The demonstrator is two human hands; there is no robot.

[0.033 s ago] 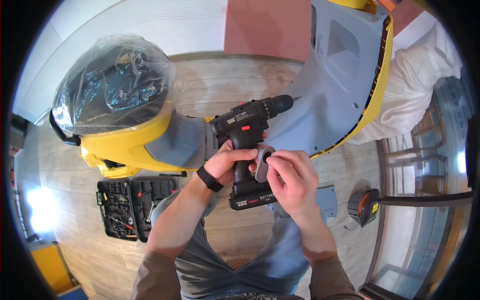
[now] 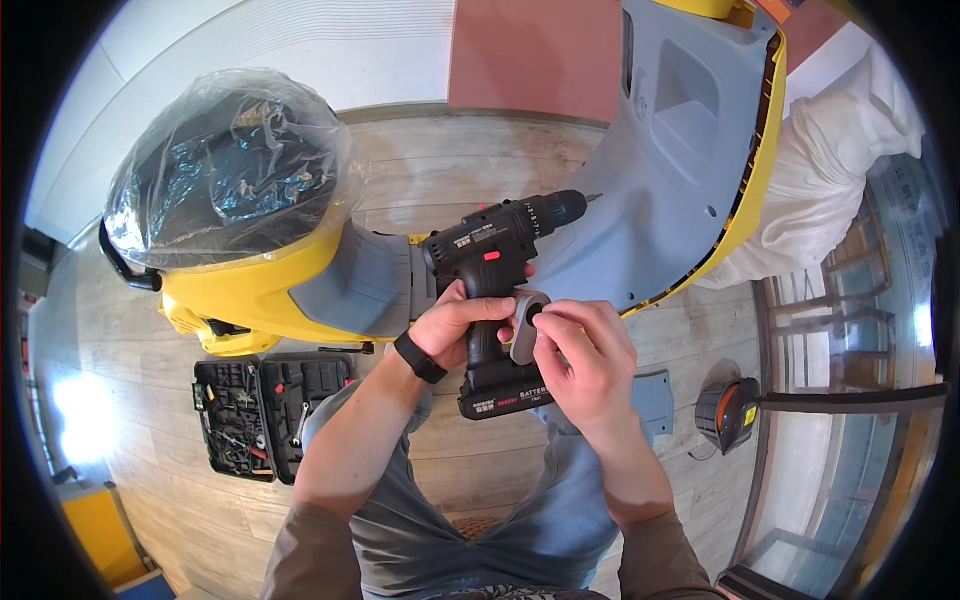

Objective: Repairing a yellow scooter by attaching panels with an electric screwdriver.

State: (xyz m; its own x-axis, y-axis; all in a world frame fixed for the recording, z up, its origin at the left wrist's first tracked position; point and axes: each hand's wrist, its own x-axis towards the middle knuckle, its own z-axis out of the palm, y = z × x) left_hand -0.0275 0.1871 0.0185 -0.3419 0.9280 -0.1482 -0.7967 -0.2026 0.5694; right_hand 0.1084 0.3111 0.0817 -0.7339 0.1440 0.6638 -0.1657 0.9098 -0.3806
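Note:
A black cordless drill [image 2: 490, 250] with a red switch is held up in front of me, its chuck and bit [image 2: 594, 197] pointing to the upper right. My left hand [image 2: 447, 325] is closed around its grip, above the battery pack [image 2: 510, 398]. Against the grip, under the left thumb and fingers, sits a small grey oval piece [image 2: 523, 347] with a dark opening. My right hand [image 2: 590, 362] has thumb and fingers pinched together right at that opening. Whatever lies between those fingertips is hidden.
Beyond the drill stands a yellow and grey scooter [image 2: 255, 295], its seat [image 2: 240, 165] wrapped in clear plastic. An open black toolbox [image 2: 263, 425] lies on the floor to the left. Rightward are a grey panel [image 2: 655, 400], a black and orange round object [image 2: 712, 412] and white cloth [image 2: 820, 190].

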